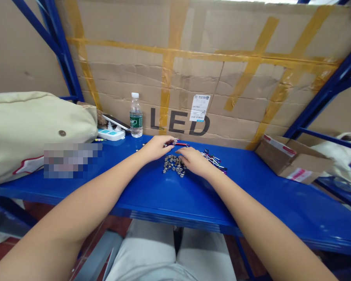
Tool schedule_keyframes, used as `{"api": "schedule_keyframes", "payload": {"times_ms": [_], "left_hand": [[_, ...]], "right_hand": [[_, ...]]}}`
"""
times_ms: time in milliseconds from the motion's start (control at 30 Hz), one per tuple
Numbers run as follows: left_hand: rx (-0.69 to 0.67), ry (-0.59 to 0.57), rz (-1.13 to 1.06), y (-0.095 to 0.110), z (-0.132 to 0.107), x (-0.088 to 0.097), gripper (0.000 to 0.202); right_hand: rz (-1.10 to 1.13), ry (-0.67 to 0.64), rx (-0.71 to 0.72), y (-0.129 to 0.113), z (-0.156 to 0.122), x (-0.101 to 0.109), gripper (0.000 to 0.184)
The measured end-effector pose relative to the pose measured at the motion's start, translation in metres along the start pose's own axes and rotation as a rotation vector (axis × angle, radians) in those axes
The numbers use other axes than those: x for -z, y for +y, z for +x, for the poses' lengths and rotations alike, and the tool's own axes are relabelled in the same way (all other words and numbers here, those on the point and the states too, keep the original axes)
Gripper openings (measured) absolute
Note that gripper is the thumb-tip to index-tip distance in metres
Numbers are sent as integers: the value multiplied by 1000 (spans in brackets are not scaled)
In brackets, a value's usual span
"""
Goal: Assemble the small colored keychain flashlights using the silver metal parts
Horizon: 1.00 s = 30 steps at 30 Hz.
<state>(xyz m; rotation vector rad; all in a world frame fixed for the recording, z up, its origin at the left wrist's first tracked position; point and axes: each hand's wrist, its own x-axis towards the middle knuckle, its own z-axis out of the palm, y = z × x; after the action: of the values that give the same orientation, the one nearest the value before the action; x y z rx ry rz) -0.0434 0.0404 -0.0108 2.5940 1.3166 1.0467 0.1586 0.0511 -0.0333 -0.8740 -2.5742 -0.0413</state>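
My left hand (pixel 157 147) rests on the blue shelf (pixel 152 187) with its fingers pinched on a red carabiner (pixel 179 144). My right hand (pixel 195 160) lies palm down, fingers bent, on the right edge of a pile of small silver metal pieces (pixel 173 164). What its fingertips hold, if anything, is hidden. Behind the right hand lies a heap of coloured carabiners (pixel 213 159).
A water bottle (pixel 136 116), a white power strip (pixel 111 134) and a phone (pixel 116 121) stand at the back left. A beige bag (pixel 32 128) fills the left end. An open cardboard box (pixel 291 158) sits at the right. A taped cardboard wall (pixel 222 78) closes the back.
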Motion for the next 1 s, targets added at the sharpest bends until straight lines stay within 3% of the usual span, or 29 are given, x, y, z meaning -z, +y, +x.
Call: {"api": "schedule_keyframes", "payload": {"times_ms": [133,267,500,800,1000], "left_hand": [[-8,-13,-2,3,-1,0,20],[-11,-26,1,5,-2,0,19],[-22,-42,0,2,-1,-5,21],[-42,-93,38,5,-2,-7,23],[-113,-128,95,8,-3,-9,25]], "right_hand": [[-21,-35,81,-2,6,-9,38],[-40,34,97,4,5,-13,31],[-11,99,19,6,9,-21,18],[377,409,-255,12,1,4,25],[613,364,-280,11,-8,10,18]]}}
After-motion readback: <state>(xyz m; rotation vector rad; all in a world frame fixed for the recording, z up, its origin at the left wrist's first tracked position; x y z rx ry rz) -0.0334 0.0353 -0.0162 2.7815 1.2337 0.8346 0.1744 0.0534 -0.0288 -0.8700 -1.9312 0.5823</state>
